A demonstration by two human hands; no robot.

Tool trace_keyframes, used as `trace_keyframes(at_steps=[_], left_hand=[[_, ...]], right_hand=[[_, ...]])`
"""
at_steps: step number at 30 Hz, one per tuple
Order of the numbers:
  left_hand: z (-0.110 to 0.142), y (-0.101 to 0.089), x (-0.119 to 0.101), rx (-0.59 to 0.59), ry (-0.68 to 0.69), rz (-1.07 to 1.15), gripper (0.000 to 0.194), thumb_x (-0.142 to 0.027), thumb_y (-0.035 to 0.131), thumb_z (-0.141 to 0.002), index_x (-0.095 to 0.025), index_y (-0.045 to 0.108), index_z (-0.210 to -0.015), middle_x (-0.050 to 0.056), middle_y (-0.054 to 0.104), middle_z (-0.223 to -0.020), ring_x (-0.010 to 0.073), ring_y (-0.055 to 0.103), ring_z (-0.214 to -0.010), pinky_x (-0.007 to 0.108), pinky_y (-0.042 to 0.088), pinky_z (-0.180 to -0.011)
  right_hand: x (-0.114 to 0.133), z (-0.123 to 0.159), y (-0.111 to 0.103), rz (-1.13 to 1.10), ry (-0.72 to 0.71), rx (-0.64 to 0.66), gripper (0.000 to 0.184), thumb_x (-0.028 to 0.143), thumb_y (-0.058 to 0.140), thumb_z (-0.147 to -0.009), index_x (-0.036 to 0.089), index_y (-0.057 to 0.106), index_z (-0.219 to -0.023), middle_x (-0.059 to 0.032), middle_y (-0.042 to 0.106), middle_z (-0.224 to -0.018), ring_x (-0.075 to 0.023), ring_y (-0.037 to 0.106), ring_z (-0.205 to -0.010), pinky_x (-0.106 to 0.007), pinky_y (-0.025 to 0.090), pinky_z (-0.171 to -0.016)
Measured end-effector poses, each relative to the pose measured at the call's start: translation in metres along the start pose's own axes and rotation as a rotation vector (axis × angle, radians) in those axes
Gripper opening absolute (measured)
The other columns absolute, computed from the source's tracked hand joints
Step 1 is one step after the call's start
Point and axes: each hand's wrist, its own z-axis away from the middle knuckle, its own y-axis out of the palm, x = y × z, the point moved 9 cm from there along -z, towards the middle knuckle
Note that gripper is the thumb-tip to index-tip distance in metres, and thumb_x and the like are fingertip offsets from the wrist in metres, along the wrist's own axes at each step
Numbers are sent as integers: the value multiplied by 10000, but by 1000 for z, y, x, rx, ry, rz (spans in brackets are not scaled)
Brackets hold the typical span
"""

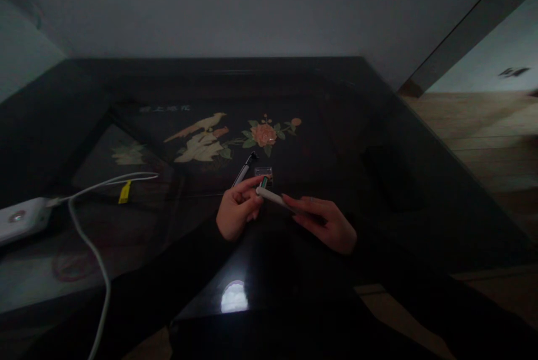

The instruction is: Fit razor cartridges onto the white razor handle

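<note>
My right hand (325,222) grips a slim white pen-like barrel (275,198) that points left toward my left hand (237,208). My left hand's fingers pinch a small green piece (264,182) at the barrel's tip. Both hands hover low over a dark glass-topped table (378,141). Just beyond them lie a black-tipped silver pen (244,171) and a small clear plastic box (264,172).
A white device (21,218) with a white cable (90,236) and a yellow tag (124,192) lies at the left. Bird and flower inlay (235,135) shows under the glass. A lamp reflection (234,296) glints near the front edge. Wooden floor (483,130) lies to the right.
</note>
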Motion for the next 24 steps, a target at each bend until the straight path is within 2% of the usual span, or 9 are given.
trace_keyframes(at_steps=[2,5,10,13,17,21,24], left_hand=[[0,-1,0,-4,-1,-10,585,-423,775,-625,-120,646,-1108,-77,469,-419,31,289,-342,192,138,-375],[0,0,0,5,-8,-12,579,-420,781,-616,-119,653,-1094,-75,473,-425,29,289,-344,194,143,-378],[0,1,-1,-3,-2,6,539,-377,776,-633,-123,648,-1092,-98,433,-400,23,269,-331,196,152,-386],[0,2,0,-3,-19,24,539,-366,780,-633,-114,644,-1090,-101,429,-402,24,280,-335,199,152,-390],[0,2,2,7,-14,74,519,-364,797,-619,-119,655,-1054,-101,438,-403,21,292,-330,198,152,-391],[-1,3,3,17,-21,91,508,-376,797,-622,-128,661,-1044,-99,440,-392,20,288,-323,199,140,-390],[0,5,1,17,-10,82,526,-397,791,-626,-125,659,-1056,-99,438,-386,19,275,-319,201,137,-389]], right_hand=[[-2,-1,1,-85,34,19,395,242,537,-890,223,561,-1284,-58,697,-1089,-157,652,-889,-276,515,-813],[-9,-1,5,-204,130,65,398,254,565,-870,245,573,-1268,-42,620,-1259,-197,617,-1091,-331,486,-942],[-17,-3,3,-249,192,38,404,246,583,-852,274,576,-1255,-13,604,-1274,-206,594,-1140,-373,455,-1000],[-21,-4,-1,-200,200,-6,400,242,580,-852,267,582,-1251,-16,620,-1255,-203,609,-1114,-363,464,-986],[-27,-4,-5,-139,223,-38,413,225,547,-865,243,560,-1278,-29,646,-1219,-180,662,-962,-333,520,-877],[-25,-4,-10,-48,182,-84,409,230,540,-872,255,561,-1280,-39,657,-1200,-170,657,-906,-307,522,-817],[-18,-3,-14,54,125,-120,398,235,526,-887,255,560,-1283,-49,704,-1055,-157,639,-819,-278,512,-743]])
